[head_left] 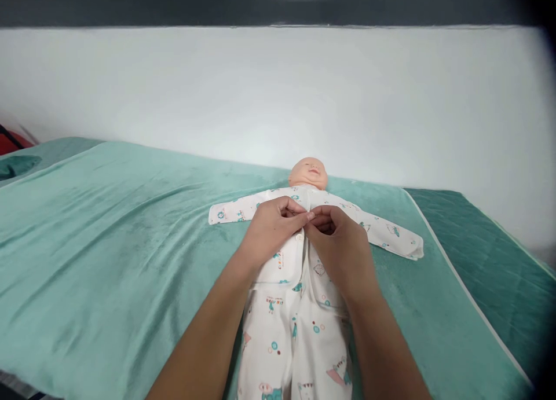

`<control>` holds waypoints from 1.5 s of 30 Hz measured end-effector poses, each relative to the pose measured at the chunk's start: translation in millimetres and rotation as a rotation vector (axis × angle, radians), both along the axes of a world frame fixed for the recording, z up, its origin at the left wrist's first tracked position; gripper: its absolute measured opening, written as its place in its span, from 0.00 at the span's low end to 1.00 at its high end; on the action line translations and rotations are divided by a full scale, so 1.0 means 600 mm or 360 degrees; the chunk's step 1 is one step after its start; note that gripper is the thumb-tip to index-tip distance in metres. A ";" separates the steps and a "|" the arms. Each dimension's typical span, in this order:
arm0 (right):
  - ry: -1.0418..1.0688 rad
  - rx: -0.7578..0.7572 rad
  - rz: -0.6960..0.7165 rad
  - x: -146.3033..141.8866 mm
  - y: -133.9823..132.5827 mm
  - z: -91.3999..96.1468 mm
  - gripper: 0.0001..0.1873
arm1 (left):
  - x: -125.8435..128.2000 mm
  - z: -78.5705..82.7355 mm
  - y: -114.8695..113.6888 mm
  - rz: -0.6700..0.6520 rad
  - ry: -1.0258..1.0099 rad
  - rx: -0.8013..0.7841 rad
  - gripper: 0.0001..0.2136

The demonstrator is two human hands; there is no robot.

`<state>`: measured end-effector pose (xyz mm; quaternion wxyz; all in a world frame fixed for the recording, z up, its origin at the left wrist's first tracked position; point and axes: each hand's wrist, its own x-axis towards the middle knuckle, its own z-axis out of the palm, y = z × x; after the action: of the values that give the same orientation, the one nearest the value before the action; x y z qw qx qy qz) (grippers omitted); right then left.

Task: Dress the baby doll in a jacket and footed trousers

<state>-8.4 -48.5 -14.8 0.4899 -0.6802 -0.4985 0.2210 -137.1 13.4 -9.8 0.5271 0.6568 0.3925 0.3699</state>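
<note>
A baby doll point(308, 172) lies on its back on a teal towel point(108, 226), dressed in a white printed shirt point(391, 232) and matching trousers point(295, 342). My left hand point(271, 229) and my right hand point(339, 243) meet over the doll's chest. Both pinch the shirt's front edges together at the middle, fingers closed on the cloth. A small button point(299, 236) shows just below my left fingertips. The sleeves lie spread out to both sides.
The towel covers a padded surface; a darker green mat point(486, 255) shows at the right. A white wall point(278, 93) runs behind. Something red point(13, 140) sits at the far left edge.
</note>
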 end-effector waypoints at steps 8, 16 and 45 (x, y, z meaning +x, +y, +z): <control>-0.0256 0.0077 -0.0059 -0.011 -0.001 -0.006 0.05 | 0.001 -0.006 0.001 0.0030 0.0061 0.0002 0.05; -0.0273 0.0037 -0.0037 -0.014 -0.004 -0.004 0.07 | 0.003 -0.006 0.002 0.0073 -0.0034 -0.0093 0.06; -0.0812 -0.0533 0.0337 0.000 -0.051 0.028 0.12 | -0.062 0.024 0.013 -0.0685 0.0363 0.0020 0.10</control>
<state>-8.6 -78.8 1.9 0.2045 -0.7291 -0.6300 0.1721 -174.1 21.0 4.7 0.5419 0.7660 0.2983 0.1749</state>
